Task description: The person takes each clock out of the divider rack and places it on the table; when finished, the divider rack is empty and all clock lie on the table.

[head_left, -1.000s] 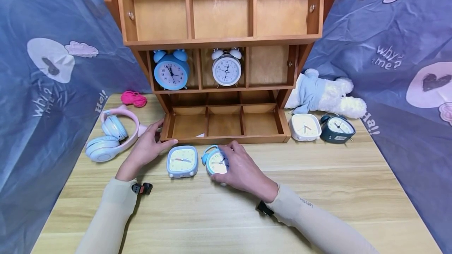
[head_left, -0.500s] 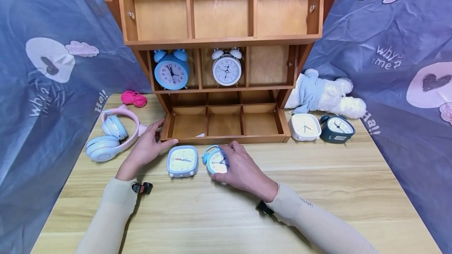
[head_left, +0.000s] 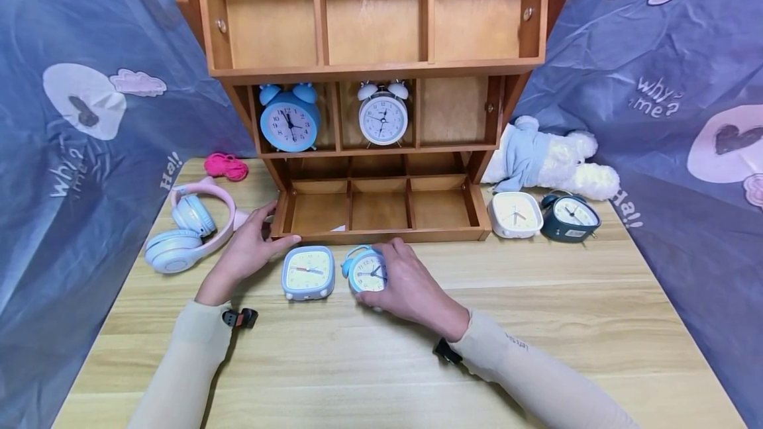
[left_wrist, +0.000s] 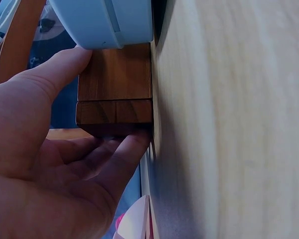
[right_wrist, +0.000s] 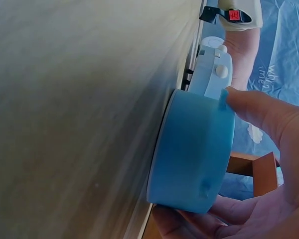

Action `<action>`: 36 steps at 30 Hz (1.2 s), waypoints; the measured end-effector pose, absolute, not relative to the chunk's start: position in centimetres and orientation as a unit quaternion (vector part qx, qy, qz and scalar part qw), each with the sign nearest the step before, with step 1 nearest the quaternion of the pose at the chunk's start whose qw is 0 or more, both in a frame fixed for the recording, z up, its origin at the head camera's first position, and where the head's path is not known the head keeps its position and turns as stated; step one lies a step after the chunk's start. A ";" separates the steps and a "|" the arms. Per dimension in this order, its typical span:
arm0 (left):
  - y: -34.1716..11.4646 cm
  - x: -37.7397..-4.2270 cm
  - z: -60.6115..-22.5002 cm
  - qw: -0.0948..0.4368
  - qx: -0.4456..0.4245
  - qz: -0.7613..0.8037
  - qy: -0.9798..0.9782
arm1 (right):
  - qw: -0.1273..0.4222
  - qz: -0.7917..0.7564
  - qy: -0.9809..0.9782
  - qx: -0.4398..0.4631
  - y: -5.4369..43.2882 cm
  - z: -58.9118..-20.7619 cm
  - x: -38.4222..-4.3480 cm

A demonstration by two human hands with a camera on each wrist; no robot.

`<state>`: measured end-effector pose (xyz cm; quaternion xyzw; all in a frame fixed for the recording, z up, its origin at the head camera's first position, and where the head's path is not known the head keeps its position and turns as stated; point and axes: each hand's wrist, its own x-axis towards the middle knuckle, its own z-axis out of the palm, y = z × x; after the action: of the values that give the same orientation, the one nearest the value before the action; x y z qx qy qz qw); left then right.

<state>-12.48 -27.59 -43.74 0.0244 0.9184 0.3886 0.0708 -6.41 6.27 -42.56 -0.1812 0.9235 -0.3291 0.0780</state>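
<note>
Barely any shift since the earlier head frame: right hand (head_left: 411,283) sits a hair farther right on the small blue clock (head_left: 365,275), baring slightly more dial. Left hand (head_left: 247,253) and wooden rack (head_left: 381,238) unchanged.

Head view: small blue clock at the near side of the rack, dial up, bell toward the left. Right hand grips it from the right. Just left of it, a pale blue square clock (head_left: 308,271), apart from both hands.

Right wrist view adds what the head view hides: the blue clock's side wall, thumb against a small tab, fingers curled around the opposite side. Rim close to the table (right_wrist: 89,119); contact hard to judge.

Left wrist view shows the left hand's hold: thumb and fingers on either side of the rack's near left corner, gripping it. From above, the fingers disappear behind the wood.

Only the head view gives the layout. Middle shelf: larger blue clock (head_left: 289,124) left, white bell clock (head_left: 383,119) centre. Far right on the table: white square clock (head_left: 516,214), dark green clock (head_left: 571,218), plush toy (head_left: 551,157) behind. Left: headphones (head_left: 173,251), pink yarn (head_left: 225,167) farther back.
</note>
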 end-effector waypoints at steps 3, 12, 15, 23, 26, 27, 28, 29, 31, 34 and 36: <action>-27.6 -12.4 -43.6 0.071 0.023 0.388 0.919 | 0.076 -0.330 0.923 -0.182 6.2 -42.6 -6.4; -27.6 -12.3 -43.6 0.073 0.019 0.391 0.917 | 0.074 -0.325 0.925 -0.183 6.2 -42.7 -6.4; -27.7 -12.2 -43.6 0.074 0.020 0.393 0.916 | 0.074 -0.320 0.926 -0.185 6.3 -42.6 -6.5; -27.7 -12.2 -43.7 0.072 0.023 0.391 0.917 | 0.069 -0.332 0.923 -0.184 6.8 -41.5 -6.9; -27.6 -12.3 -43.7 0.071 0.023 0.389 0.918 | 0.068 -0.341 0.920 -0.180 6.9 -40.9 -7.2; -27.6 -12.3 -43.7 0.071 0.023 0.390 0.918 | 0.066 -0.345 0.919 -0.180 7.0 -40.7 -7.4; -27.6 -12.3 -43.7 0.071 0.023 0.389 0.918 | 0.062 -0.348 0.918 -0.180 7.0 -40.5 -7.5; -27.6 -12.4 -43.6 0.072 0.022 0.390 0.918 | 0.058 -0.351 0.917 -0.180 7.1 -40.2 -7.6; -27.6 -12.4 -43.6 0.074 0.021 0.391 0.917 | 0.047 -0.362 0.913 -0.182 7.3 -39.7 -7.9; -27.6 -12.4 -43.7 0.076 0.018 0.392 0.917 | 0.029 -0.384 0.904 -0.184 7.6 -39.0 -8.6; -27.6 -12.5 -43.8 0.075 0.019 0.394 0.916 | 0.016 -0.403 0.897 -0.183 7.8 -38.4 -9.2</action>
<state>-12.46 -27.63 -43.75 0.0187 0.9159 0.3940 0.0745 -9.20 7.81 -38.44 -0.1829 0.8966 -0.4029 0.0158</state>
